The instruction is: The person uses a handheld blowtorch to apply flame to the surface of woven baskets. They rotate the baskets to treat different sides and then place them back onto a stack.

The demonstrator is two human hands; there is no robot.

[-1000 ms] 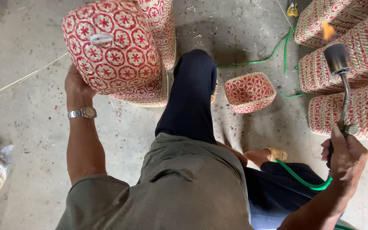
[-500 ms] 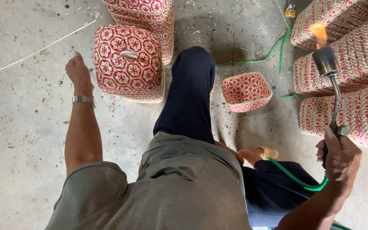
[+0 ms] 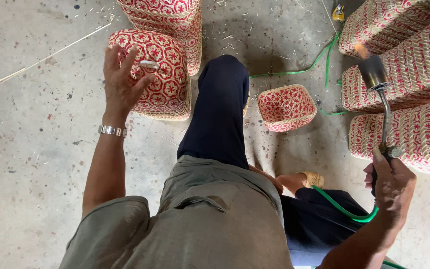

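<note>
Gripping the lit gas torch in my right hand; left hand open, empty over a woven box. Flame near stacked baskets risks scorching.

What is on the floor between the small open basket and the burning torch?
In the head view, only bare concrete floor with a loop of green hose lies between the small open basket and the torch.

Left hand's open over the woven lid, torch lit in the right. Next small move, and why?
Probably close the left hand on the red-and-white woven lid and steady it. The hand hovers open at the lid's left edge, gripping nothing. The right hand holds the gas torch, flame lit, pointing toward the stacked baskets, well away from the lid.
</note>
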